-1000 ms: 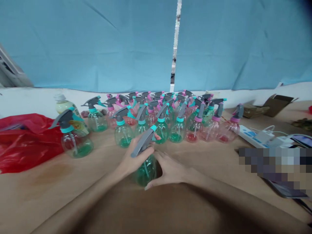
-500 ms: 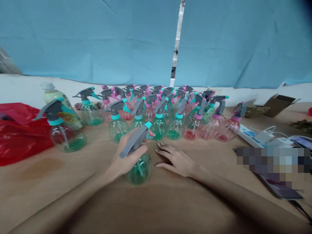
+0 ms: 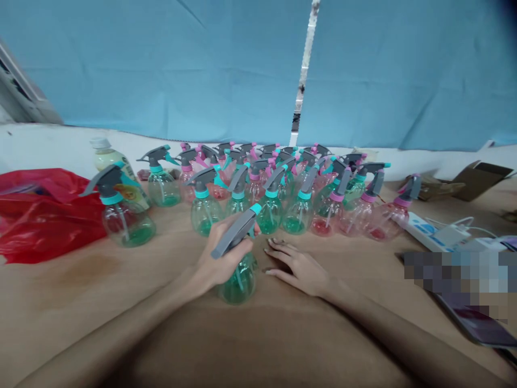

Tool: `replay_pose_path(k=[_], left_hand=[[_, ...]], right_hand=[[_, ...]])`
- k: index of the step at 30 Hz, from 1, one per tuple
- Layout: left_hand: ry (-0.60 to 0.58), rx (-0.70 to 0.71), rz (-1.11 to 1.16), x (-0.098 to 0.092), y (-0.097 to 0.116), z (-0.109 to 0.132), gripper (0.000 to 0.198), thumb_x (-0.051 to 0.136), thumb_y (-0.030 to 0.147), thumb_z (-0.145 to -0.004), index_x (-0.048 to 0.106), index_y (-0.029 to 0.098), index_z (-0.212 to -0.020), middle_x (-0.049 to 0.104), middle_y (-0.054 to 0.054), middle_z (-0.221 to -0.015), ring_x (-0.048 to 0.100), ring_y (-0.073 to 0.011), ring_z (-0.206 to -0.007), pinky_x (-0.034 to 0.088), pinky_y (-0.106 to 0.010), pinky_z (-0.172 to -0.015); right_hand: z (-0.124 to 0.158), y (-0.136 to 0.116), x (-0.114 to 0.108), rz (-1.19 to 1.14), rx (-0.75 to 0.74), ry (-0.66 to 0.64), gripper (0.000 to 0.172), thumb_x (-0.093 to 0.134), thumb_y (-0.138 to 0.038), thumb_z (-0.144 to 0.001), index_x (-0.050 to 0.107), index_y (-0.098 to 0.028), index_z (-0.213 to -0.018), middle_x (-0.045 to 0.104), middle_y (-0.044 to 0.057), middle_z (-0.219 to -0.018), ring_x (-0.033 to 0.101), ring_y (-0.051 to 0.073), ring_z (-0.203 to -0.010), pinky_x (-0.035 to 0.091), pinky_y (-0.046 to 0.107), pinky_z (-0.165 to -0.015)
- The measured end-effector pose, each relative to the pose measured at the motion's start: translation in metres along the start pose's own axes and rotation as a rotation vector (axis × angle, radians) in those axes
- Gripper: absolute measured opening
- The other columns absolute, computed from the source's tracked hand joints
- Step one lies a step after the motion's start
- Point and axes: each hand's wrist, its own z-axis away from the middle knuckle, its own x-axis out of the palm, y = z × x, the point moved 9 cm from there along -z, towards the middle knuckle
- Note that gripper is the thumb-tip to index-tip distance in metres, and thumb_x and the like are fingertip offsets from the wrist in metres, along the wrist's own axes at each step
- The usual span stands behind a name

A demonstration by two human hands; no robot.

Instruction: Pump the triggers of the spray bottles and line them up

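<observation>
My left hand (image 3: 220, 258) is wrapped round the neck of a green spray bottle (image 3: 238, 283) that stands on the brown table (image 3: 161, 339). Its grey trigger head with a turquoise nozzle shows above my fingers, and green liquid is inside. Just to the right, my right hand (image 3: 301, 269) rests on the table with fingers stretched out, holding nothing. Beyond both hands stand several rows of spray bottles, among them a green one (image 3: 297, 218) with a turquoise collar and a pink one (image 3: 323, 218) with a pink collar. One green spray bottle (image 3: 127, 223) stands apart on the left.
A red plastic bag (image 3: 48, 215) and a white-capped bottle (image 3: 115, 161) are at the left. At the right are a power strip (image 3: 424, 229) with cables, a dark phone (image 3: 470, 318) and an open cardboard box (image 3: 479, 180). A blue cloth (image 3: 181, 70) hangs behind.
The whole view has shifted, so everything appears slightly farther right. My left hand keeps its hold on the green spray bottle, and my right hand still lies on the table.
</observation>
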Motion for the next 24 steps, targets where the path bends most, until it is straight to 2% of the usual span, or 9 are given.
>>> replay_pose_path(k=[5, 10, 12, 18, 24], left_hand=[[-0.001, 0.037, 0.015, -0.001, 0.004, 0.0, 0.014, 0.046, 0.018, -0.07, 0.057, 0.02, -0.079, 0.056, 0.002, -0.074, 0.051, -0.014, -0.067, 0.04, -0.027, -0.063], [0.015, 0.038, -0.003, 0.0, -0.002, 0.001, 0.035, 0.046, 0.017, -0.072, 0.059, 0.025, -0.103, 0.059, 0.0, -0.081, 0.053, -0.0164, -0.072, 0.044, -0.03, -0.07], [0.016, 0.027, 0.034, 0.002, -0.006, 0.001, 0.038, 0.047, 0.016, -0.072, 0.058, 0.025, -0.107, 0.06, -0.001, -0.085, 0.055, -0.0163, -0.074, 0.046, -0.031, -0.073], [0.035, -0.021, 0.131, 0.002, -0.009, 0.002, 0.036, 0.051, 0.018, -0.072, 0.059, 0.022, -0.107, 0.064, -0.003, -0.094, 0.061, -0.0179, -0.081, 0.049, -0.032, -0.077], [0.024, -0.039, 0.078, 0.002, -0.01, 0.002, 0.035, 0.05, 0.018, -0.074, 0.06, 0.024, -0.108, 0.064, -0.003, -0.092, 0.062, -0.0192, -0.081, 0.049, -0.034, -0.077]], right_hand=[[0.0, 0.0, 0.0, -0.011, 0.009, 0.003, 0.056, 0.039, -0.052, -0.089, 0.046, -0.017, -0.131, 0.044, 0.01, -0.138, 0.034, 0.021, -0.132, 0.03, 0.041, -0.109], [0.002, 0.002, -0.001, -0.027, 0.02, -0.001, 0.055, 0.039, -0.052, -0.089, 0.045, -0.018, -0.132, 0.044, 0.009, -0.139, 0.033, 0.021, -0.132, 0.029, 0.043, -0.109], [0.002, 0.003, 0.0, -0.038, 0.019, 0.002, 0.053, 0.04, -0.051, -0.089, 0.045, -0.019, -0.132, 0.042, 0.008, -0.14, 0.033, 0.021, -0.132, 0.029, 0.043, -0.109], [0.003, 0.004, -0.001, -0.065, 0.005, 0.022, 0.051, 0.041, -0.049, -0.089, 0.045, -0.021, -0.131, 0.044, 0.007, -0.139, 0.035, 0.022, -0.131, 0.031, 0.045, -0.108], [0.002, 0.004, 0.0, -0.043, 0.013, 0.017, 0.052, 0.04, -0.05, -0.089, 0.046, -0.019, -0.131, 0.043, 0.008, -0.139, 0.033, 0.021, -0.132, 0.029, 0.043, -0.11]])
